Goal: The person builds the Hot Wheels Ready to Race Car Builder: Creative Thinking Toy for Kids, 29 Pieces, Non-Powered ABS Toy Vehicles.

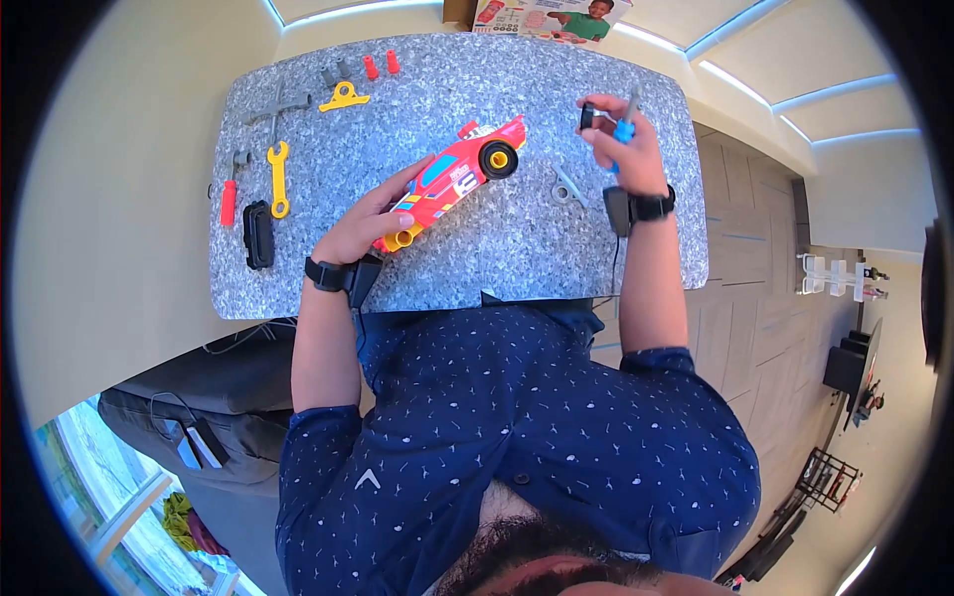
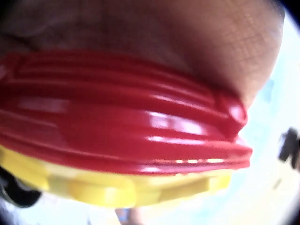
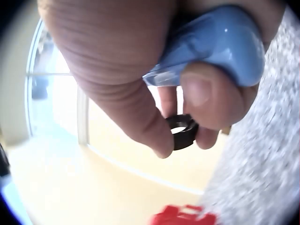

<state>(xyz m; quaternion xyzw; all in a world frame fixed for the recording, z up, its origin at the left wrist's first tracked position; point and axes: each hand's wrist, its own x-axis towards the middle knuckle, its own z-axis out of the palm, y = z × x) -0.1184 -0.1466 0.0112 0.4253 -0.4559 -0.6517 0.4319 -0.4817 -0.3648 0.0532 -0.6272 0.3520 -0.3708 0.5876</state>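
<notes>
The left hand (image 1: 363, 226) grips a red toy race car (image 1: 447, 189) by its near end and side, tilted over the table. One black wheel (image 1: 498, 159) with a yellow hub shows at the car's far end, and a bare yellow hub (image 1: 399, 239) at its near end. In the left wrist view the palm lies against the car's ribbed red body (image 2: 122, 112), above a yellow underside (image 2: 103, 190). Raised at the right, the right hand (image 1: 636, 159) holds a blue-handled toy screwdriver (image 3: 225, 44) in the palm and pinches a black tire (image 3: 185, 137) between thumb and fingertips.
A grey toy piece (image 1: 568, 189) lies between the hands. At the left are a grey hammer (image 1: 278, 109), yellow wrench (image 1: 279, 179), red-handled tool (image 1: 230, 199) and black case (image 1: 258, 235). A yellow bracket (image 1: 344, 96) and red pegs (image 1: 372, 68) lie farther back, before a box (image 1: 552, 18).
</notes>
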